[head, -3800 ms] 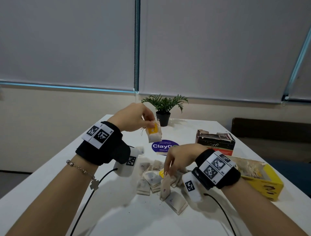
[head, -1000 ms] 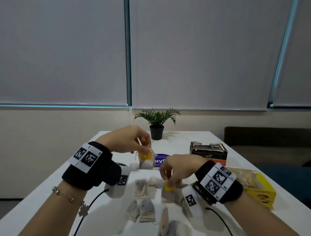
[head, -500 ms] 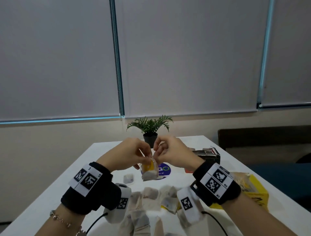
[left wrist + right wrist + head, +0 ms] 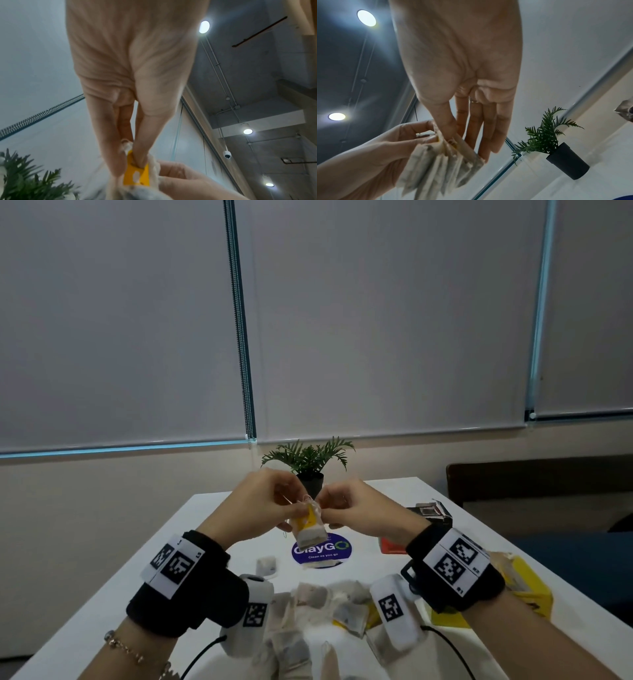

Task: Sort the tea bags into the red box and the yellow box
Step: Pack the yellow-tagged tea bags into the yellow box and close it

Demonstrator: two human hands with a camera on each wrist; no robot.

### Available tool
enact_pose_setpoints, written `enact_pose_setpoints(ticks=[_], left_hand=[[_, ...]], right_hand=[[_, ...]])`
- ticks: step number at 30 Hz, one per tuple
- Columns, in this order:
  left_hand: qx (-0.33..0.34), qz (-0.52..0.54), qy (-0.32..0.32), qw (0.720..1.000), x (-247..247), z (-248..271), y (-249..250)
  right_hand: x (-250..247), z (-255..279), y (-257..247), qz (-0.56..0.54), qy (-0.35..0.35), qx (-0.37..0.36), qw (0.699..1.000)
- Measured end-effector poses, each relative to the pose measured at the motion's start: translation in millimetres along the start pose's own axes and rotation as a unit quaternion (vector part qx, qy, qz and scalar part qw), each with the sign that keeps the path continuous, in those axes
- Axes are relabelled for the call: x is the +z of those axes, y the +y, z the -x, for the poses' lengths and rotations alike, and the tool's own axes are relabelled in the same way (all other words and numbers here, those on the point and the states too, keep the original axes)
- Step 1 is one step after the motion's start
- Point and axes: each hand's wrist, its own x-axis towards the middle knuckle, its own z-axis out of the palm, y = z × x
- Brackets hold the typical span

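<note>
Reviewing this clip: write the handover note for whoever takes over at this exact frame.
Left hand: pinches a bunch of yellow-tagged tea bags raised above the table.
Right hand: fingers pinch the same bunch at its top.
Yellow box: open at right, bags inside.
Red box: behind the right wrist.
Left: drop this bunch in a box, then sort the loose pile near the wrists.

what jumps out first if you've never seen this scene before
Both hands, left hand and right hand, meet in mid-air above the white table, pinching a stack of tea bags with yellow tags. Below them lies a loose pile of tea bags, with the yellow box at right.
</note>
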Motion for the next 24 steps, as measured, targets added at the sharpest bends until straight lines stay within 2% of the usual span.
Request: enact_pose_setpoints(ticks=[2,6,9,12,17,21,24], left_hand=[[-0.001,0.008,0.027,1.000,5.1,-1.1,0.6],[-0.006,0.040,0.097,0.994,22.5,-3.2,7.4],[-0.004,0.082,0.102,0.991,44.4,-7.6,22.1],[0.009,0.120,0.065,0.991,67.6,-20.0,43.2],[0.033,0.127,0.001,0.991,98.4,-48.9,82.9],[0.027,0.093,-0.069,0.993,133.5,-63.1,100.7],[0.007,0.023,-0.123,0.992,159.3,-69.8,105.9]], right_hand=[[-2.0,2.1,-2.5,-0.012,-0.016,0.017,1.000],[-12.1,20.1,-4.4,-0.141,-0.044,0.059,0.987],[-23.0,43.2,3.6,-0.101,-0.054,0.052,0.992],[-41.6,64.9,13.2,-0.117,-0.004,0.037,0.992],[-84.6,101.8,28.9,-0.229,0.124,0.073,0.963],[-102.2,128.9,42.7,-0.226,0.178,0.124,0.950],[-108.5,142.8,51.9,-0.199,0.180,0.159,0.950]])
